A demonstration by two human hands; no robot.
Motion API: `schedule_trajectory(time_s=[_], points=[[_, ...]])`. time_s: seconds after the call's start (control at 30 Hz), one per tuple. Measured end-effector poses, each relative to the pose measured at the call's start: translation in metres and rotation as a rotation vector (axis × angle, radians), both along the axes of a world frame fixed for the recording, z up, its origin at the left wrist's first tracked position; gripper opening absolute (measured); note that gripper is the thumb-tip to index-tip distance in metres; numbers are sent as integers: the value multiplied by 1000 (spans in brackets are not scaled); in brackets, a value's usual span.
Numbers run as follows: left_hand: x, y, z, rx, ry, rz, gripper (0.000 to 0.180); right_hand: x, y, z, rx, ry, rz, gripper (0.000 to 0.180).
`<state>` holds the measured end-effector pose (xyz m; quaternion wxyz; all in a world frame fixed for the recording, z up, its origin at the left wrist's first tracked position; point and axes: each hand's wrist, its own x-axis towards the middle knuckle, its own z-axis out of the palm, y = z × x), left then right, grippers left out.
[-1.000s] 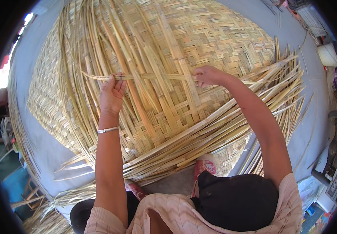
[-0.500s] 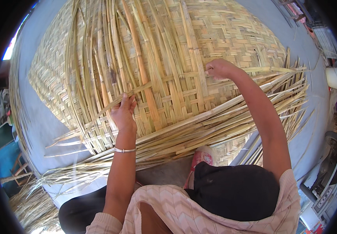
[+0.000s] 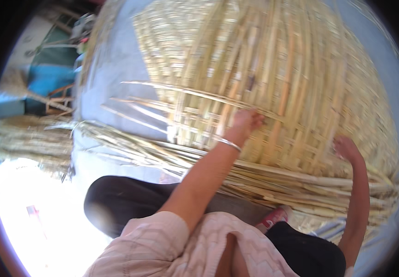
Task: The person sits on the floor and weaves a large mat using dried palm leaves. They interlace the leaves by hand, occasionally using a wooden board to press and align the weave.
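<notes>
Woven bamboo mat: one loose strip is pinched closed by the left hand; the right hand is pressed open against the weave.

— One view only here, the head camera, worn up on the person's head and tipped steeply down over the chest and knees

— And it's a fisheye, the picture sits inside a dark round rim, with straight strips bowing toward the edge

— Close in, too: the left hand and right hand are at arm's reach, forearms coming up from the lower edge

— The woven mat fills the upper half, so the lens faces forward and down across it

— Upright, not mirrored, the picture's left is the person's left; blurred just now, and no second view shares the scene
</notes>
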<state>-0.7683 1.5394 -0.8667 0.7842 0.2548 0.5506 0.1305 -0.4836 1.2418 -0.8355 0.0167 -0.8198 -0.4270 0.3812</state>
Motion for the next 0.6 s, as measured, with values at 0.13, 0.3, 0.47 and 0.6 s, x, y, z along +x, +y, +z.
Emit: schedule_trajectory(time_s=[0.13,0.3,0.47,0.6], points=[[1,0,7,9,-17,-3,19,-8,-1,14,-8,70,-289,24],[-7,-1,12,-1,0,47,19,-10,-6,16,8,45,-313,26],[-12,6,13,34,55,159,14,-10,-8,18,-33,-32,-223,27],[-19,15,20,133,101,180,15,-19,-12,13,126,-2,-342,28]])
